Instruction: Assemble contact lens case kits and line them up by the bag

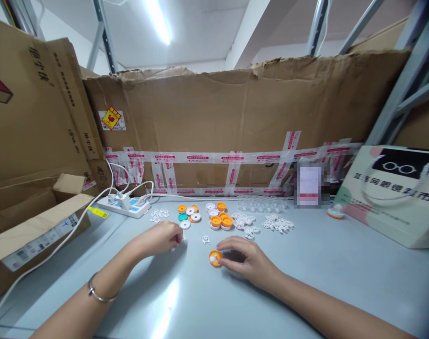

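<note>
My left hand [163, 239] is closed with its fingertips pointing down at the table. Small white bits show at its fingertips, but I cannot make out what the fingers hold. My right hand [247, 260] rests on the table with thumb and index finger at the rim of a round orange cap [214, 258]. A small white piece sits inside that cap. Between the hands lies a small square white plastic part [206, 240]. Behind them stand a cluster of orange, white and teal round caps [182, 217] and a second cluster of orange and white caps [216, 221].
Small white pieces [159, 215] lie at the back left, white plastic parts [278, 224] at the back right. Behind are clear domes [262, 204], a power strip [124, 205] and a large carton [207, 113]. A paper bag [394, 197] stands right, an open box [34, 230] left.
</note>
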`<state>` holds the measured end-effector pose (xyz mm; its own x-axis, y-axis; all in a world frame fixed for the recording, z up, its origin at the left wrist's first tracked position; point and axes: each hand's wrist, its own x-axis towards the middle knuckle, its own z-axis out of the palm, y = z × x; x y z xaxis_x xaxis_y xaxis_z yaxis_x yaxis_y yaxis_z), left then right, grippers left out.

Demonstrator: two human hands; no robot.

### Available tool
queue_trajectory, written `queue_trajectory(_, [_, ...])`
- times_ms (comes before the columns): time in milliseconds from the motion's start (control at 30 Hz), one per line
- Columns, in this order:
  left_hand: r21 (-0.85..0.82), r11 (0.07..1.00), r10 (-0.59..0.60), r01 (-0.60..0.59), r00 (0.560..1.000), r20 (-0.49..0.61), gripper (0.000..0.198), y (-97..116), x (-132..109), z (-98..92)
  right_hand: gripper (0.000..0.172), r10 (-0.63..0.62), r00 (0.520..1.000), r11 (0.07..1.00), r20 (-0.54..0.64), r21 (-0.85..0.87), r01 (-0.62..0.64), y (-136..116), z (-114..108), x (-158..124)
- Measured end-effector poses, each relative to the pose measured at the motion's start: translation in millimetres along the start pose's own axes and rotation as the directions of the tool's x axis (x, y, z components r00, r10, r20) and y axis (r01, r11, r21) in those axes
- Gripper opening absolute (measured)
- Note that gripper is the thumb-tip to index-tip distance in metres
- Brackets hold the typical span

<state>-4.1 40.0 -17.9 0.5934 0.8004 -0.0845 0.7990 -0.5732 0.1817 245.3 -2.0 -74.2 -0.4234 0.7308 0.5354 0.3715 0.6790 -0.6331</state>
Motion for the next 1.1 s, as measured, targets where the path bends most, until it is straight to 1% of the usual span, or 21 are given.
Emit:
queue_trajectory(167, [-0.025, 0.999, -0.034, 0.034, 0.999, 0.018, 0.023, -4.1, 3.7, 5.0, 0.012, 0.000, 1.000, 1.000, -0.001, 0.002, 0.000, 0.3, -0.8, 0.6])
queue_trajectory(367, [0.022, 0.999, -0.039, 0.039, 0.999, 0.001, 0.021, -3.1, 2.7, 5.3, 0.012, -0.001, 1.000, 1.000, -0.006, 0.000, 0.001, 1.7, -0.8, -0.1])
queue_trajectory(467, [0.059, 0.997, -0.050, 0.052, 0.998, -0.030, 0.022, -2.4, 2.8, 6.2, 0.013, 0.000, 1.000, 1.000, -0.024, -0.008, -0.001, 0.7, -2.1, 0.1])
queue_trajectory(567, [0.078, 0.994, -0.068, 0.073, 0.995, -0.068, 0.025, 2.0, 3.6, 7.3, 0.013, 0.011, 0.998, 1.000, -0.059, -0.012, -0.012, -1.1, -3.6, 0.9])
queue_trajectory(633, [0.078, 0.994, -0.067, 0.073, 0.994, -0.082, 0.024, 10.4, 3.1, 7.0, 0.013, 0.027, 0.996, 1.000, -0.088, -0.012, -0.028, -2.3, -3.6, 1.4])
queue_trajectory(700, [0.023, 1.000, -0.004, 0.007, 0.993, -0.117, 0.021, 24.1, 1.8, 6.8, 0.013, 0.043, 0.993, 0.999, -0.109, -0.006, -0.044, -3.9, -2.1, 1.7])
queue_trajectory(733, [-0.055, 0.996, 0.065, -0.076, 0.983, -0.173, 0.018, 32.4, 1.2, 7.4, 0.012, 0.051, 0.992, 0.999, -0.112, -0.001, -0.051, -5.0, -1.0, 1.8])
queue_trajectory(767, [-0.148, 0.975, 0.125, -0.165, 0.961, -0.245, 0.015, 40.9, 0.8, 8.7, 0.012, 0.058, 0.992, 0.998, -0.110, 0.006, -0.058, -6.3, 0.3, 2.0])
queue_trajectory(833, [-0.306, 0.911, 0.143, -0.277, 0.907, -0.397, 0.011, 56.7, 1.0, 13.5, 0.012, 0.066, 0.993, 0.998, -0.097, 0.024, -0.064, -9.2, 2.9, 2.3])
queue_trajectory(867, [-0.354, 0.880, 0.142, -0.318, 0.885, -0.442, 0.010, 62.8, 1.6, 16.8, 0.013, 0.067, 0.994, 0.997, -0.089, 0.035, -0.064, -10.5, 3.9, 2.4])
queue_trajectory(967, [-0.401, 0.839, 0.131, -0.367, 0.853, -0.506, 0.008, 71.6, 4.3, 26.7, 0.013, 0.067, 0.994, 0.996, -0.086, 0.070, -0.061, -11.9, 5.1, 2.8])
queue_trajectory(1033, [-0.418, 0.833, 0.116, -0.362, 0.853, -0.508, 0.007, 69.9, 5.7, 30.4, 0.014, 0.060, 0.994, 0.996, -0.093, 0.073, -0.053, -9.4, 4.2, 3.0])
queue_trajectory(1100, [-0.423, 0.844, 0.103, -0.330, 0.874, -0.476, 0.007, 64.7, 6.4, 31.1, 0.015, 0.021, 0.996, 0.999, -0.086, 0.037, -0.018, -4.0, 2.2, 3.2])
